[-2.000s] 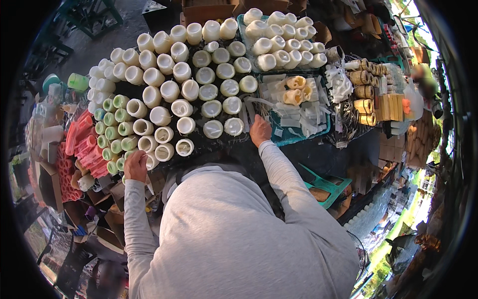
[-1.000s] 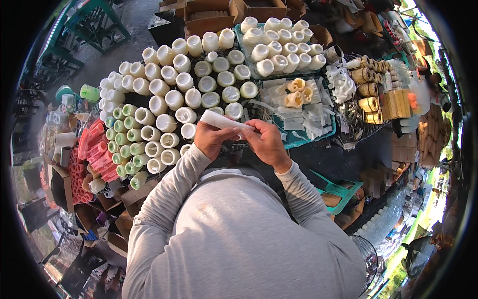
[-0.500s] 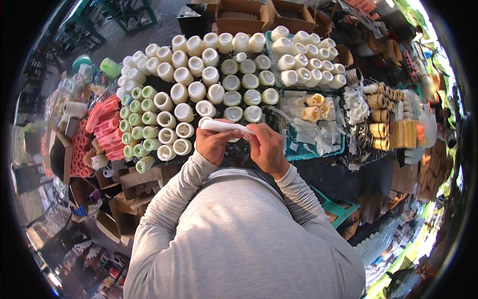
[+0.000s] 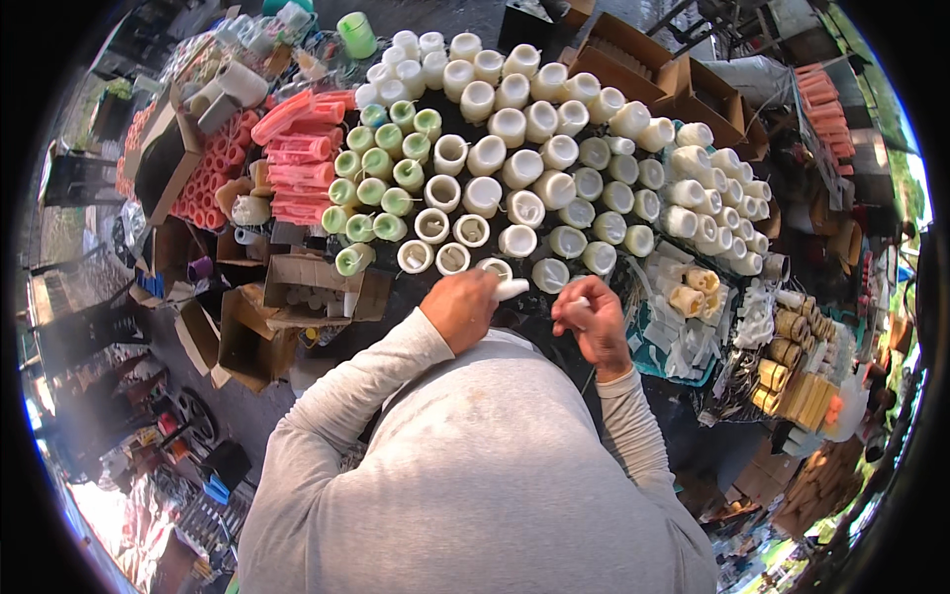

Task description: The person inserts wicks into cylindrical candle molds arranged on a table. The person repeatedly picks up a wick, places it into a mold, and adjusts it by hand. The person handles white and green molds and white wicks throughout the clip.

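Head view, crowded candle table [image 4: 594, 287], cardboard boxes [image 4: 643, 59], left hand [image 4: 460, 307] gripping white candle [image 4: 510, 289]

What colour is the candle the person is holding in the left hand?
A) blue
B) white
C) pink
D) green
B: the left hand is wrapped around a white candle, whose pale end sticks out toward the right hand; the pink candles and green candles sit untouched on the table further left.
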Available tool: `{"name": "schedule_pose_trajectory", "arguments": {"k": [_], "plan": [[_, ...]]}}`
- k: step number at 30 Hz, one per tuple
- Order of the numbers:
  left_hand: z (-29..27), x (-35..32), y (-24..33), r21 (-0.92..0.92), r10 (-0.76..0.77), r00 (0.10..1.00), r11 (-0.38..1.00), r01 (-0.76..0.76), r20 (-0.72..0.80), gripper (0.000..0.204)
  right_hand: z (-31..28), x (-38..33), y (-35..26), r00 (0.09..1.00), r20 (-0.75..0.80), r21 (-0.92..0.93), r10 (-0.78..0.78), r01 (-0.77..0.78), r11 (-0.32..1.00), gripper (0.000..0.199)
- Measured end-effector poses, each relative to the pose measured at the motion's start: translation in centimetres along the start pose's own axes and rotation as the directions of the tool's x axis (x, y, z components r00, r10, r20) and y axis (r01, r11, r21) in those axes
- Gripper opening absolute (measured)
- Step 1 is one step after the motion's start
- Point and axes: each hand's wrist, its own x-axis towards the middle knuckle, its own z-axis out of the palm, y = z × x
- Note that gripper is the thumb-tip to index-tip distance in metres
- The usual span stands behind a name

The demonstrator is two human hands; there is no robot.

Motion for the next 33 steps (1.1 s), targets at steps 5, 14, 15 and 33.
{"name": "schedule_pose_trajectory", "arguments": {"k": [5,14,15,33], "plan": [[0.1,0.9,-2.7,0.082,-0.017,0.987,0.997,0.004,0.158,0.017,5.4,4.1,0.5,0.888,0.269,-0.766,-0.372,0.431,0.477,0.025],[-1.2,4.6,-13.6,0.241,0.024,0.952,0.969,0.053,-0.306,0.024,6.5,10.1,-1.6,0.862,0.067,-0.85,-0.503,0.314,0.423,0.02],[-0.8,4.8,-14.5,0.292,0.042,0.962,0.956,0.04,-0.269,0.02,6.7,10.9,-1.2,0.841,0.053,-0.849,-0.539,0.322,0.419,0.021],[0.8,0.9,-15.2,0.369,0.212,0.921,0.926,-0.083,-0.326,0.012,10.3,17.7,9.0,0.861,0.396,-0.9,-0.321,0.433,0.051,0.015]]}}
